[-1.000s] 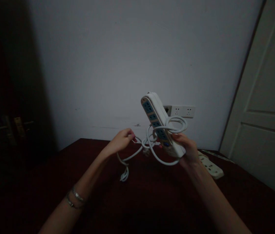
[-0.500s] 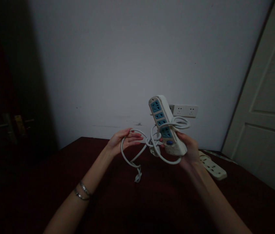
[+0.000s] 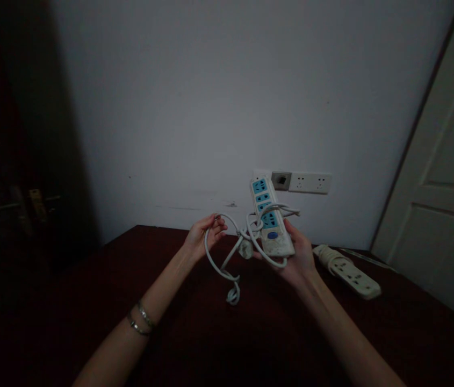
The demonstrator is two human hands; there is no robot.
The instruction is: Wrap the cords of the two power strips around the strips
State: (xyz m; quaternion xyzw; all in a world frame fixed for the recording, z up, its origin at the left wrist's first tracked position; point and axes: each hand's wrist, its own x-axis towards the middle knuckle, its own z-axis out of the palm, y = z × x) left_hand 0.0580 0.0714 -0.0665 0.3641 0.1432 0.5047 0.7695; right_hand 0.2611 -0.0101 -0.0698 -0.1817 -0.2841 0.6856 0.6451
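My right hand (image 3: 300, 250) grips a white power strip (image 3: 277, 248) with blue sockets and a dark blue switch, from its right side and underneath. The strip is raised above the table and leans slightly left. Its white cord (image 3: 213, 263) is tangled, with one loop lying across the strip's face and a knot at its left. My left hand (image 3: 203, 235) pinches a loop of that cord between thumb and fingers. Beside the knot hangs a round whitish piece, probably the plug (image 3: 245, 249). A small coil of cord dangles lower down.
A second white power strip (image 3: 366, 287), its cord wound round one end, lies on the dark red table (image 3: 194, 344) at the right. Wall sockets (image 3: 310, 183) sit on the wall behind. A pale panelled door (image 3: 448, 215) stands at the right.
My right hand has lowered the power strip a little and turned its socket face more towards me. My left hand keeps its hold on the cord, slightly further right in view.
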